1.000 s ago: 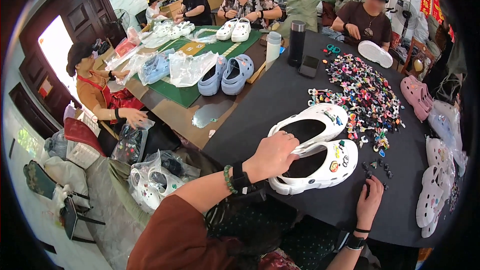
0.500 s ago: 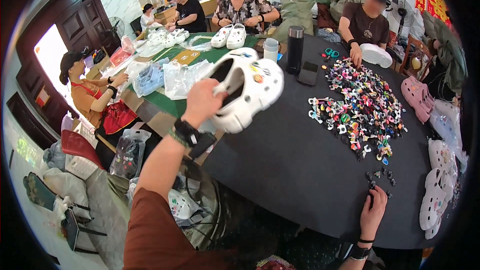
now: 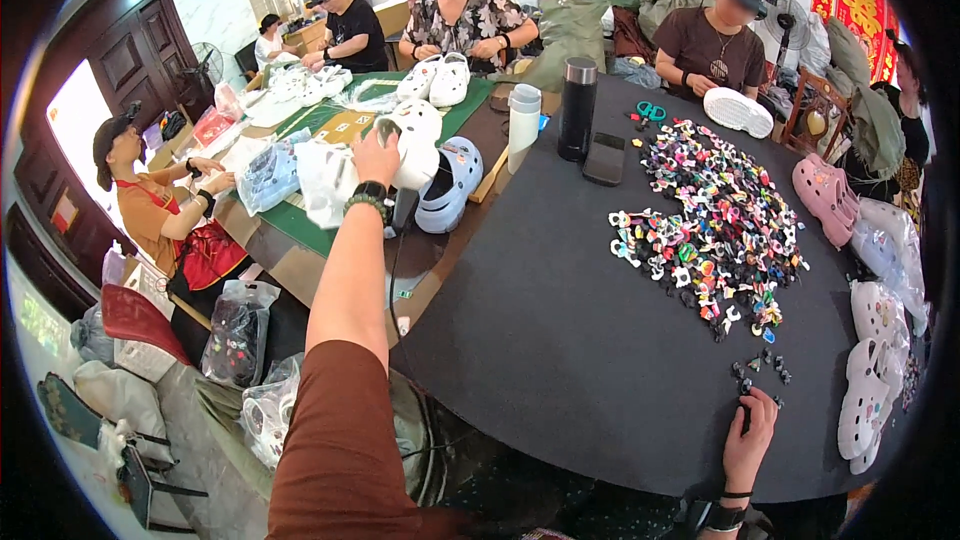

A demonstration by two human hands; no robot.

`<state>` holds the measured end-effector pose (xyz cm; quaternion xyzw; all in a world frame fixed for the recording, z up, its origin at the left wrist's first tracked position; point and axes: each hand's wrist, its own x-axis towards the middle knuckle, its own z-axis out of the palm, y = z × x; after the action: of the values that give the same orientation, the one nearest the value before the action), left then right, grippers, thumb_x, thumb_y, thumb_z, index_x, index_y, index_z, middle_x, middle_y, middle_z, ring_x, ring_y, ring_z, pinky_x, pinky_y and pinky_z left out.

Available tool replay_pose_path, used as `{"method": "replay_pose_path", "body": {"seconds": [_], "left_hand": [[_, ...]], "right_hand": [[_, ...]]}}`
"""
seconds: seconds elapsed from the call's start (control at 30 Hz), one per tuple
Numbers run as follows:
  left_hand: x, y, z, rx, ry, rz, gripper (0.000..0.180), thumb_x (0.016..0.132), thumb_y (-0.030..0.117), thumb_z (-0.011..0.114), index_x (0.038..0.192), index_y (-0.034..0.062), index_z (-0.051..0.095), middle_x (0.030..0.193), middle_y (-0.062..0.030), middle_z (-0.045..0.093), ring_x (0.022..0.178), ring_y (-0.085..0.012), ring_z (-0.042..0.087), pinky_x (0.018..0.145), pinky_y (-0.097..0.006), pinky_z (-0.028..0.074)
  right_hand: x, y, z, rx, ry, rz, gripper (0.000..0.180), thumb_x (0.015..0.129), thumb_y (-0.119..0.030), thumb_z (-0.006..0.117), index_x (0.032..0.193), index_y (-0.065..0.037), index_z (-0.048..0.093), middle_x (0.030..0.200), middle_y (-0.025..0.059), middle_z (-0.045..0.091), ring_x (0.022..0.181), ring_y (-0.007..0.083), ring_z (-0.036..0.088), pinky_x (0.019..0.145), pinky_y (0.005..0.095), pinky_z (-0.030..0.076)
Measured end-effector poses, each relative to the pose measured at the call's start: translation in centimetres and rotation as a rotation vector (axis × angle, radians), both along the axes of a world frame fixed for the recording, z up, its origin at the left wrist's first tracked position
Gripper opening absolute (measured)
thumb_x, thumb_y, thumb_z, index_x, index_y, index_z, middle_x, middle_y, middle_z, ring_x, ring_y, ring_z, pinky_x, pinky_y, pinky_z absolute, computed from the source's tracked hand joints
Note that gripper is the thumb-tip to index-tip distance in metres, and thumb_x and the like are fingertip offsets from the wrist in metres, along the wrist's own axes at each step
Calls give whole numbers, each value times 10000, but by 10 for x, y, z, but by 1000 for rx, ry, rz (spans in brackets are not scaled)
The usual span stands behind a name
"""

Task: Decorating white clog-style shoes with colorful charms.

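Note:
My left hand (image 3: 377, 156) reaches far out over the table with its fingers closed on a white clog (image 3: 418, 143). Right beside that shoe is a light-blue clog (image 3: 452, 183), its dark opening showing. A clear plastic bag (image 3: 328, 180) lies to the left of my hand. My right hand (image 3: 752, 432) rests near the front edge of the dark table, fingers loosely bent and thumb apart. Its fingertips touch a few small dark shoe charms (image 3: 745, 380); nothing is visibly held. Beyond lies a large heap of colourful charms (image 3: 715, 220).
A black bottle (image 3: 577, 108), a phone (image 3: 604, 158) and a pale tumbler (image 3: 523, 120) stand mid-table. Pink clogs (image 3: 826, 195) and decorated white clogs (image 3: 868, 390) line the right edge. Several co-workers sit around; one handles a white clog (image 3: 738, 112) at the far right.
My left hand has carried the white clog away and slightly left, toward the green mat. The light-blue clog now shows. My right hand stays near the charms. The far-right co-worker's hand has left the heap.

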<state>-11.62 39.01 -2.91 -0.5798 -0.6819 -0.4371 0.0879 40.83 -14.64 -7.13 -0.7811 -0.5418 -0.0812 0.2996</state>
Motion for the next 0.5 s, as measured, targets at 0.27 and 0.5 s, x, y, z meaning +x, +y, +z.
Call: {"method": "replay_pose_path", "body": {"seconds": [0.27, 0.5], "left_hand": [[26, -75, -31, 91, 9, 158, 551, 913, 363, 609, 1297, -18, 507, 1360, -385, 401, 1300, -503, 380, 1048, -536, 367], [21, -81, -37, -454, -812, -94, 534, 904, 389, 650, 1104, -54, 431, 946, -242, 626, 922, -338, 646, 814, -418, 520]], "right_hand": [[1, 0, 2, -25, -13, -7, 150, 865, 19, 569, 1015, 25, 580, 1172, 170, 571, 1114, 352, 531, 977, 433, 419], [4, -6, 0, -11, -39, -15, 164, 855, 21, 575, 1019, 19, 582, 1185, 175, 567, 1127, 360, 527, 992, 440, 407]]}}
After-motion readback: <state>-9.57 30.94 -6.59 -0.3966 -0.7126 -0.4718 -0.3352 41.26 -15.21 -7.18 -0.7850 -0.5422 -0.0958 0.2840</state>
